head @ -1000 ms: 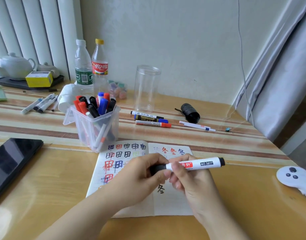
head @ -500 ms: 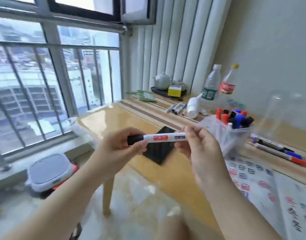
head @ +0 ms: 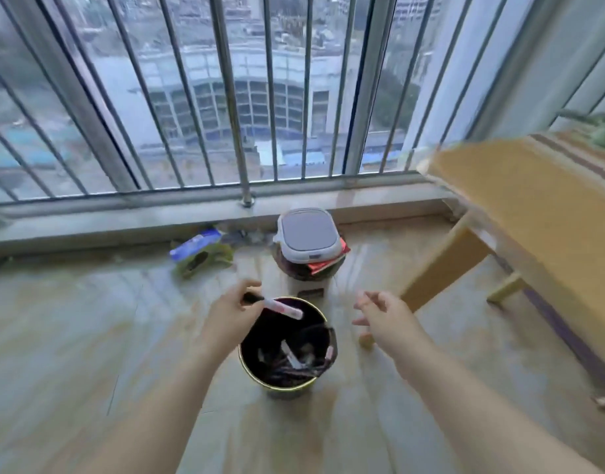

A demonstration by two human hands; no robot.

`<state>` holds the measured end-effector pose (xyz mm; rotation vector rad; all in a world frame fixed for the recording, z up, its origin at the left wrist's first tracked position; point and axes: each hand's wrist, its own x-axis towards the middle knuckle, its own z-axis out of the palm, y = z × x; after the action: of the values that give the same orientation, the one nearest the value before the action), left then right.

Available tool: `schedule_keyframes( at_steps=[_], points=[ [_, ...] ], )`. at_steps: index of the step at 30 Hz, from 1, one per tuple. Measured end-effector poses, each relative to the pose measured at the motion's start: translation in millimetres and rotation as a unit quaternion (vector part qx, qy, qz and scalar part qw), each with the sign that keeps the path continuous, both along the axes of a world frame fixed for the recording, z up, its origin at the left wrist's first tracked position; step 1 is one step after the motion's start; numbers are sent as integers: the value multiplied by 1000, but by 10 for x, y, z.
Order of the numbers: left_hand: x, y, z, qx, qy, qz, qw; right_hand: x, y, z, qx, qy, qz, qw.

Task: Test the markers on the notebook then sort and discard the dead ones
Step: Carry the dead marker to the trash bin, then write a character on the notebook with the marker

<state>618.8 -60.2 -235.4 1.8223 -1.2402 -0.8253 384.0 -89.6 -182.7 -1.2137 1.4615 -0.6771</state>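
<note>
The view has swung off the table and down to the floor: the left hand (head: 233, 314) alone now pinches the marker (head: 277, 306) by its black cap, barrel jutting toward 4 o'clock above the dark round bin (head: 287, 386) of discarded markers. The right hand (head: 379, 313), at the marker's 3 o'clock, has let go, fingers loosely spread and empty. Beyond, at 12 o'clock, stands a lidded pedal bin (head: 307, 236) under the railing (head: 225, 97), with the table (head: 533, 200) at 2 o'clock.

Open bin mouth (head: 314, 311) below hands, lidded bin (head: 307, 236) just behind.
</note>
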Motion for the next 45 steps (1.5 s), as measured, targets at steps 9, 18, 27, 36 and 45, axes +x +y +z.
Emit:
schedule_keyframes(
  at_steps=[9, 18, 27, 36, 45],
  points=[
    [-736, -341, 297, -104, -84, -46, 990, -318, 226, 351, -14, 17, 25, 999],
    [-3081, -284, 2045, -374, 52, -334, 863, -2027, 923, 1902, -260, 34, -189, 946],
    [-5272, 729, 2250, -382, 48, -590, 709, -4036, 2435, 1927, -227, 162, -424, 862],
    [-6508, 1005, 2104, -303, 8, -653, 694, -5209, 2766, 1587, -117, 291, -478, 821],
    [-6524, 842, 1869, -280, 83, -604, 742, -5952, 2049, 1356, -76, 542, -316, 775]
  ],
)
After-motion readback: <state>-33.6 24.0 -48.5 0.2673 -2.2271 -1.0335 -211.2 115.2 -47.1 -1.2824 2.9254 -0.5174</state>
